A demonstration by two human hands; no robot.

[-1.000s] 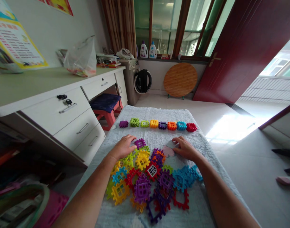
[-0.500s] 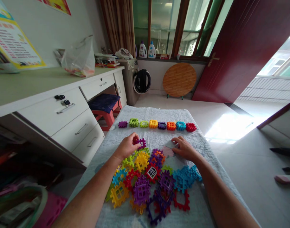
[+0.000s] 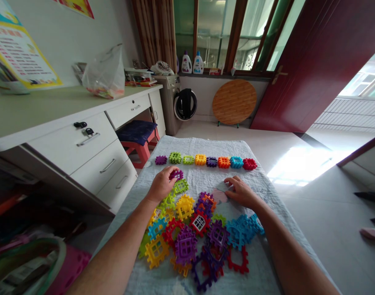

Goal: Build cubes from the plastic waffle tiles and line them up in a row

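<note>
My left hand is closed on a small purple block piece, held just above the cloth in front of the row. A light green piece lies right beside its fingers. My right hand rests low over the cloth with its fingers apart and nothing in them. Between my forearms spreads a pile of toothed plastic pieces, among them a yellow one, a red one with a white window, a large purple one and blue ones. Several block stacks, from purple to red, form a row beyond.
A pale blue cloth covers the table. To the left stands a white desk with drawers, with a stool beside it. A washing machine and a round wooden board stand beyond the table.
My left hand has moved away from me and slightly left with the purple piece, up toward the row. The light green piece shows more fully now. My right hand has barely moved.
</note>
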